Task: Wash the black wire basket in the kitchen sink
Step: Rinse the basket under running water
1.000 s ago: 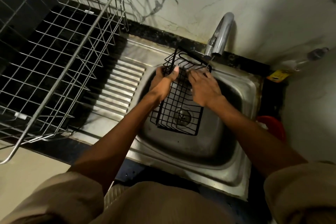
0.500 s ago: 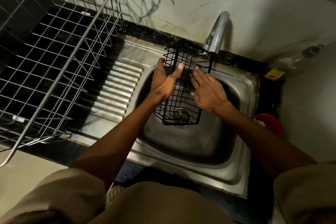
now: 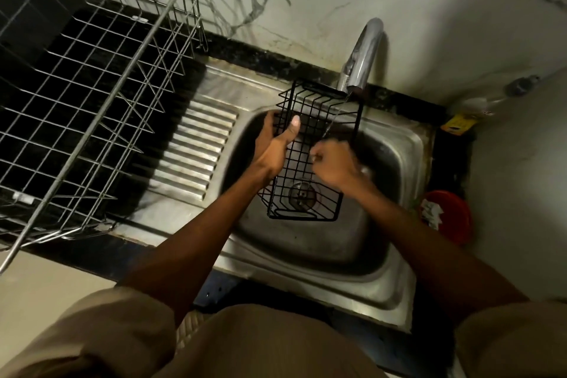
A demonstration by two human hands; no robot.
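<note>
Since half a second ago the right hand (image 3: 333, 166) has curled from flat fingers into a loose fist against the black wire basket (image 3: 310, 150), apparently rubbing its wires, though blur hides any pinch. Basket stands tilted in the steel sink (image 3: 395, 144); the left hand (image 3: 276, 144) grips its nine-o'clock edge, thumb inside. A thin stream falls from the chrome tap (image 3: 362, 55) at twelve o'clock. Washing looks midway; rinsing remains.

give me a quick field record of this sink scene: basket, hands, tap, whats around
basket: black wire basket held over the sink
left hand: left hand grips the basket's left side, thumb up
right hand: right hand curled against the mesh
tap: tap runs a thin stream onto the basket
left of sink: metal dish rack
right: red tub
</note>
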